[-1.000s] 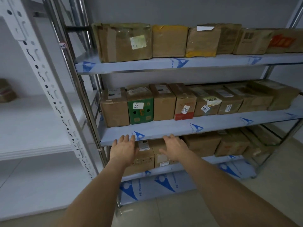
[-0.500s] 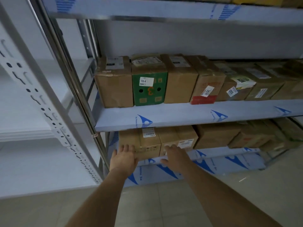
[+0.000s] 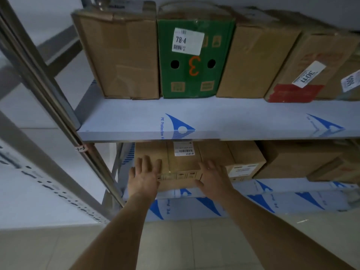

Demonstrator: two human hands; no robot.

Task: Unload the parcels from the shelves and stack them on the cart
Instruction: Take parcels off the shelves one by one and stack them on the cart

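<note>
A brown cardboard parcel with a white barcode label sits at the left end of the bottom shelf. My left hand lies with straight fingers over its left front corner. My right hand lies with straight fingers over its right front corner, where a second brown parcel stands against it. More brown parcels follow to the right. The shelf above carries a brown parcel, a green parcel marked with an orange 3, and further brown ones. No cart is in view.
A metal upright of the rack runs diagonally just left of my left hand. A white perforated post of another rack stands further left. Pale tiled floor lies below my arms.
The view has dropped and closed in on the rack. Both hands have moved down and forward from the shelf edges onto the front corners of the bottom-shelf parcel.
</note>
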